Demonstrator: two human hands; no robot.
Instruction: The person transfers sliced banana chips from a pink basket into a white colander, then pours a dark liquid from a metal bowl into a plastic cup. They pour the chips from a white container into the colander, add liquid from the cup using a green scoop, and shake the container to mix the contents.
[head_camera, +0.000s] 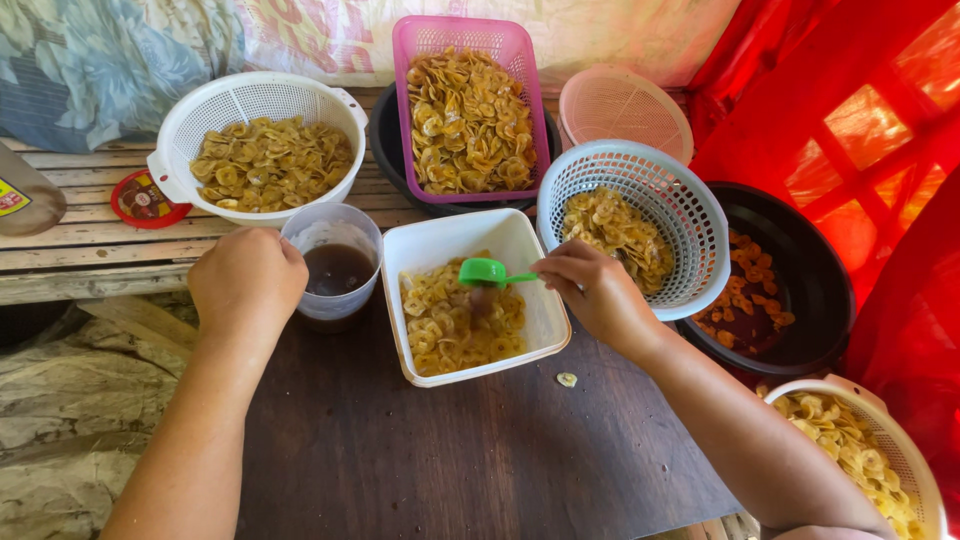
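The right hand (598, 290) pinches the handle of a green spoon (487, 271) between its fingertips. The spoon lies nearly level, its long axis running left to right, the bowl pointing left and the handle end toward the hand. It hovers over the white tub (535, 262) of banana chips, near the tub's far half. The left hand (247, 280) is curled shut around the side of a clear cup (335, 262) of dark liquid, which stands just beside the tub's left wall.

The tub sits hemmed in: the grey basket (640, 170) touches its right far corner, the pink basket (410, 40) and the white colander (200, 110) lie behind. The dark table (420, 460) in front of the tub is open, with one stray chip (567, 379) near the tub's near right corner.
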